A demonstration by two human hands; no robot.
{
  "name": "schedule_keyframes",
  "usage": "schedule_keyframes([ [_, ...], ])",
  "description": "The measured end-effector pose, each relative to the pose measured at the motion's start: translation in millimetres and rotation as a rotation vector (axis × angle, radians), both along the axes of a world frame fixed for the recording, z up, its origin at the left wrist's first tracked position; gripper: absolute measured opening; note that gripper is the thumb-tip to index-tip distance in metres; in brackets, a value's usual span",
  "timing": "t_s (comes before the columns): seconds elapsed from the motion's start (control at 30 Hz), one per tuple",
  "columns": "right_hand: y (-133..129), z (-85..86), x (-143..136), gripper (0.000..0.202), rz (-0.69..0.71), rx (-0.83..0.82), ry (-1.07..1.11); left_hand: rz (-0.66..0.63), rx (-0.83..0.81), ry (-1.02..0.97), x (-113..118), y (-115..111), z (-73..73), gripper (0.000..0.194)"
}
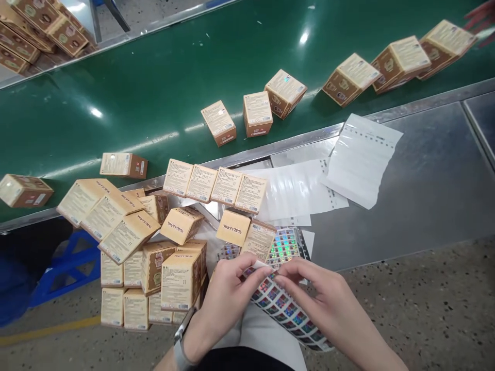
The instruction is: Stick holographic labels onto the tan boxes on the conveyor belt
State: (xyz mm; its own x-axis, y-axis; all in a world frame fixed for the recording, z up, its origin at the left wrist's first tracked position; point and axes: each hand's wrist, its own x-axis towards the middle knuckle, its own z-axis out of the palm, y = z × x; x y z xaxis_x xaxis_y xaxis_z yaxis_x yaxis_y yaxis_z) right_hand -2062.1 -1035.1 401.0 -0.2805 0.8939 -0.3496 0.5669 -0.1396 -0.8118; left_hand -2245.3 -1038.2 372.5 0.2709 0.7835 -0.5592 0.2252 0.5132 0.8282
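A sheet of holographic stickers [288, 309] hangs between my hands, its upper edge bent over. My left hand [235, 288] pinches that edge between thumb and fingers. On the right, my right hand [313, 288] has thumb and forefinger closed at the same edge; whether a single sticker is between them is too small to tell. Just beyond my fingers lies a small tan box [260, 240] with printed text facing up, and another tan box [233, 227] touches it. More shiny sticker sheets [288, 245] rest beneath, partly covered by the box and my hands.
A green conveyor belt [154, 98] runs across, carrying several boxes [258, 113]. Stacked boxes [180, 281] stand at my left, and a row of boxes [201, 183] sits by the belt's edge. White backing sheets [363, 159] lie on the metal table [429, 170]. Another person's hand [481, 23] is at upper right.
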Motion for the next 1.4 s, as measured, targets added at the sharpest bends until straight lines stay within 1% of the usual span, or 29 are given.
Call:
schedule_keyframes([
  [0.07,-3,-3.2,2,0.015,-0.012,0.043,-0.021,-0.029,0.007,0.033,0,-2,-2.1,0.029],
  [0.17,-6,-7.8,2,0.010,-0.020,0.174,-0.063,-0.051,0.024,0.061,-1,-4,-4.0,0.028],
  [0.3,-9,-15.4,-3,0.013,0.046,0.398,-0.123,-0.055,0.025,0.099,-1,-4,-4.9,0.029],
  [0.4,-12,-19.6,-8,0.017,0.091,0.527,-0.173,-0.025,-0.036,0.111,-1,-5,-6.8,0.032],
  [0.47,-12,-19.5,-10,0.021,0.102,0.569,-0.157,0.019,-0.082,0.108,-2,-5,-8.9,0.034],
  [0.5,-12,-18.9,-11,0.022,0.085,0.566,-0.126,0.043,-0.099,0.105,-3,-5,-10.0,0.034],
  [0.57,-9,-18.4,-11,0.016,-0.010,0.484,-0.035,0.090,-0.112,0.113,-7,-2,-11.7,0.035],
  [0.63,-2,-22.9,-11,0.010,-0.211,0.304,0.039,0.102,-0.111,0.122,-14,4,-11.5,0.035],
  [0.67,2,-28.1,-11,0.010,-0.335,0.189,0.068,0.091,-0.098,0.125,-19,7,-10.3,0.035],
  [0.73,14,-44.0,-13,0.017,-0.595,-0.018,0.127,0.035,-0.063,0.118,-31,17,-5.4,0.033],
  [0.8,27,-64.3,-20,0.027,-0.792,-0.133,0.204,-0.066,-0.109,0.022,-45,28,2.5,0.030],
  [0.87,40,-83.6,-30,0.033,-0.898,-0.140,0.255,-0.183,-0.270,-0.141,-59,39,11.5,0.030],
  [0.93,52,-98.1,-44,0.033,-0.947,-0.109,0.262,-0.265,-0.424,-0.254,-69,53,18.6,0.030],
  [0.97,57,-103.5,-50,0.032,-0.962,-0.088,0.254,-0.285,-0.447,-0.257,-73,60,20.6,0.029],
  [1.0,62,-107.8,-56,0.031,-0.978,-0.066,0.243,-0.296,-0.426,-0.219,-76,68,20.9,0.029],
  [1.03,66,-111.4,-61,0.029,-0.989,-0.044,0.234,-0.305,-0.368,-0.154,-77,76,19.4,0.028],
  [1.1,72,-117.2,-69,0.027,-0.997,-0.004,0.222,-0.341,-0.182,-0.030,-76,92,10.6,0.024],
  [1.2,77,-123.8,-71,0.025,-0.985,0.041,0.214,-0.459,0.089,0.020,-69,112,-13.2,0.018],
  [1.3,79,-127.3,-68,0.023,-0.969,0.065,0.194,-0.619,0.204,0.024,-58,121,-36.9,0.023],
  [1.4,79,-128.1,-66,0.022,-0.949,0.076,0.185,-0.712,0.235,0.075,-49,124,-49.0,0.025],
])
